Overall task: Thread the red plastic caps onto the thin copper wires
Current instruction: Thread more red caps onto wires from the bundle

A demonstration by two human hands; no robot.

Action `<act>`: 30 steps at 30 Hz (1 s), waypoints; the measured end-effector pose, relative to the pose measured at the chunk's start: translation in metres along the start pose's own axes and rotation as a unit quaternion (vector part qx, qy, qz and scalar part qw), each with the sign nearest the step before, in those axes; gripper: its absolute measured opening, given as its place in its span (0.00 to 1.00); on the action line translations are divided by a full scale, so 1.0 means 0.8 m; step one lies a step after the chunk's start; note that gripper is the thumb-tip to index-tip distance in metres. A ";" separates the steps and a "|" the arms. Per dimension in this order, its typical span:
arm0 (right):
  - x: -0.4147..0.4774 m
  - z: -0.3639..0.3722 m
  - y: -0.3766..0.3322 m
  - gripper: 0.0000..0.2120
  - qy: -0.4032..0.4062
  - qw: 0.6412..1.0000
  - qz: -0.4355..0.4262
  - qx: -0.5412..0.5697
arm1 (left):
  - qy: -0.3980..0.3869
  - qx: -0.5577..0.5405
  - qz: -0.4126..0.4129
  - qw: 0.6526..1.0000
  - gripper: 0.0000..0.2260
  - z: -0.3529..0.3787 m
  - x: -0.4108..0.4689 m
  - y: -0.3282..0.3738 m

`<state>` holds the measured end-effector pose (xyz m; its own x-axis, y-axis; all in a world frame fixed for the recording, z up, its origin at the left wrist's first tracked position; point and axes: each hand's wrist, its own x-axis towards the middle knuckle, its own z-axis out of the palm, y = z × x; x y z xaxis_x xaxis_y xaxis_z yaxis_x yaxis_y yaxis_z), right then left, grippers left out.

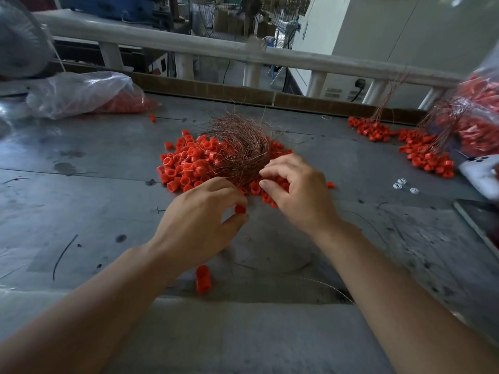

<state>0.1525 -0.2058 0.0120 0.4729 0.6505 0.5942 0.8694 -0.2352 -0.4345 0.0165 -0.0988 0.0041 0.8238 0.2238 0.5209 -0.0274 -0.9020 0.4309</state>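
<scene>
A heap of red plastic caps (189, 166) lies in the middle of the grey table (81, 163). On the heap sits a tangled bundle of thin copper wires (240, 147). My left hand (199, 214) pinches one red cap (239, 209) between thumb and fingertips, just in front of the heap. My right hand (294, 190) rests with curled fingers on the caps at the wire bundle's near edge; whether it holds a wire is not clear. A short stack of red caps (203, 279) hangs near my left forearm, with a thin wire (332, 288) running off to the right.
Wired cap bunches (421, 155) lie at the right, beside a plastic bag of caps (475, 122). Another bag of caps (89, 95) sits at the far left. A phone (480, 176), three white bits (403, 184) and a dark tablet edge (478, 220) are at the right. A railing (189, 47) runs behind.
</scene>
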 end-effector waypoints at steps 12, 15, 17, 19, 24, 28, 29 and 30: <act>-0.001 0.010 0.006 0.17 -0.083 0.995 -0.028 -0.041 | -0.013 -0.008 -0.020 1.000 0.07 0.002 0.003 0.004; -0.003 0.011 0.005 0.16 -0.097 0.994 -0.034 -0.031 | -0.010 -0.012 -0.015 1.000 0.07 0.003 0.004 0.003; -0.005 0.008 -0.001 0.15 -0.088 0.995 -0.043 -0.005 | -0.005 -0.015 -0.012 1.000 0.07 0.004 0.005 0.002; -0.006 0.003 -0.007 0.11 -0.028 0.997 -0.066 0.033 | -0.002 -0.021 -0.007 1.000 0.08 0.005 0.006 0.001; -0.008 -0.014 -0.010 0.04 0.108 0.986 -0.091 0.093 | 0.007 -0.030 -0.022 0.999 0.07 0.003 0.006 -0.002; -0.009 -0.033 -0.012 0.13 0.140 0.978 -0.070 0.138 | 0.033 -0.145 -0.103 0.984 0.11 -0.002 0.007 0.002; -0.009 -0.038 -0.011 0.13 0.150 0.976 -0.090 0.129 | 0.034 -0.183 -0.127 0.974 0.13 -0.004 0.007 0.002; -0.009 -0.044 -0.011 0.12 0.160 0.974 -0.115 0.114 | 0.032 -0.224 -0.148 0.963 0.15 -0.006 0.007 0.001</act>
<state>0.1464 -0.2337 0.0353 0.3211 0.3994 0.8587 0.9208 0.0803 -0.3817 0.0183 -0.0967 0.0111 0.7962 0.4824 0.3652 -0.0500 -0.5490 0.8343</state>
